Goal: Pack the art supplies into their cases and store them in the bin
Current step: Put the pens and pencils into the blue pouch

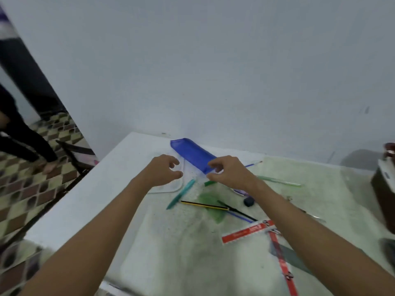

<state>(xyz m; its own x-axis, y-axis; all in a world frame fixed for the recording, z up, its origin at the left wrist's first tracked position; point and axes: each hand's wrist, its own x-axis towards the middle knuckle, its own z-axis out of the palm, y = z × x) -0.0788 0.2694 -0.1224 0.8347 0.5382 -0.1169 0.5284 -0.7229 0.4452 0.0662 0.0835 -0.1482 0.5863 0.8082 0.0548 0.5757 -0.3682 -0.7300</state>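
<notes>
A translucent blue pencil case [192, 154] lies slantwise at the far side of the white table [89, 189]. My right hand [228, 173] hovers at the case's near end with fingers and thumb spread around it, not visibly gripping. My left hand [164, 169] hangs loosely curled over a clear flat case [171, 188] and holds nothing. Loose on the cloth lie a teal pen [181, 193], a yellow-black pencil [205, 205], a black pen [237, 210], a dark eraser [249, 201], a green set square [210, 202] and two red rulers [245, 230].
A pale cloth [181, 253] covers most of the table. A brown box [384, 189] stands at the right edge. A green stick [277, 181] lies behind my right wrist. Left of the table are a dark chair [74, 154] and a person's legs [21, 135] on a checkered floor.
</notes>
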